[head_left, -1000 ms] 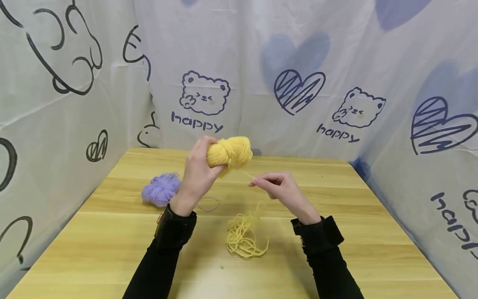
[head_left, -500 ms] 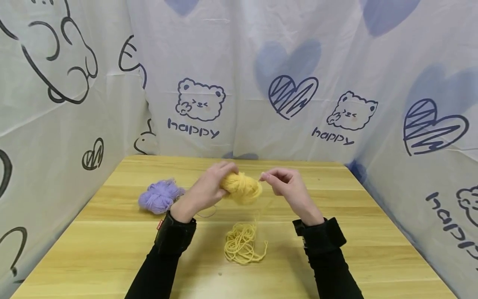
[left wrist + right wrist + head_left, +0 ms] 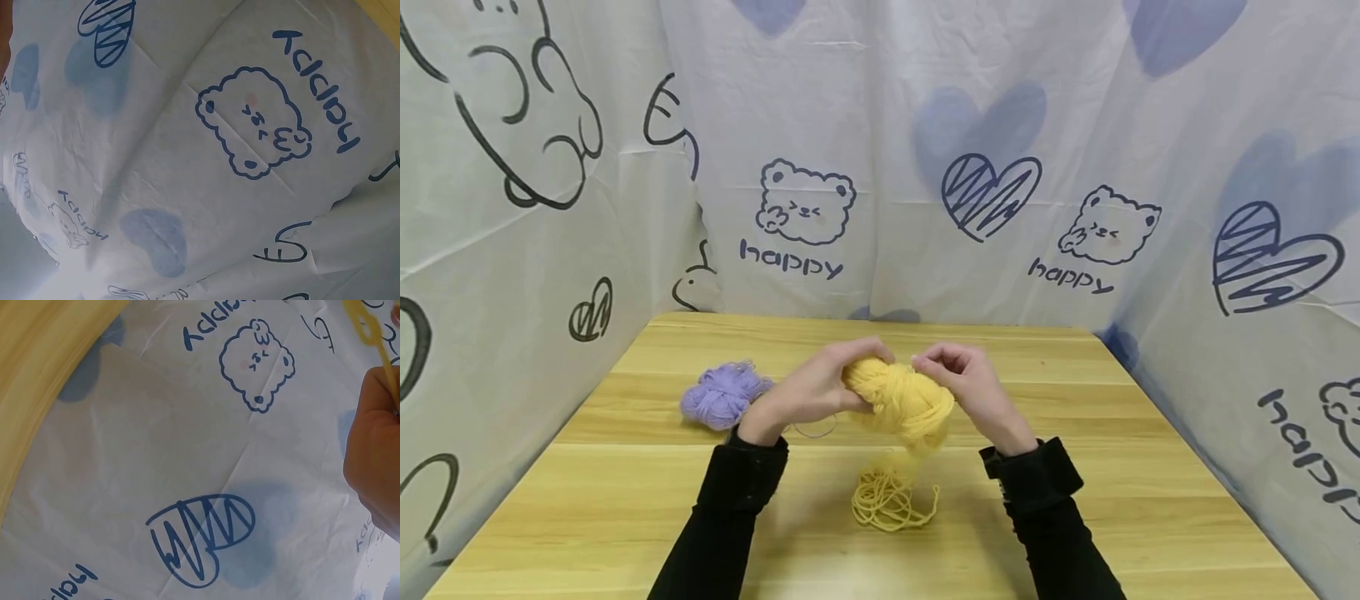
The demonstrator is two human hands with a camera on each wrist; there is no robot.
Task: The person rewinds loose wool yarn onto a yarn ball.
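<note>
My left hand [image 3: 844, 377] grips one end of a yellow yarn skein [image 3: 904, 403] just above the wooden table [image 3: 625, 500]. The skein slants down to the right between both hands. My right hand [image 3: 934, 365] is against the skein's upper side, its curled fingers pinching a yellow strand [image 3: 369, 330]. That strand runs past the right hand [image 3: 375, 456] in the right wrist view. From under the skein, yarn trails down to a loose yellow yarn pile [image 3: 887, 500] on the table. The left wrist view shows only printed curtain.
A purple yarn bundle [image 3: 724, 393] lies on the table left of my left hand, with a thin loop of purple thread [image 3: 817, 430] beside it. White printed curtains [image 3: 880, 167] close in the table at the back and on both sides.
Both hands have come down and together. The skein dropped from raised to just above the table, and my right hand moved from holding the strand apart to touching the skein.
</note>
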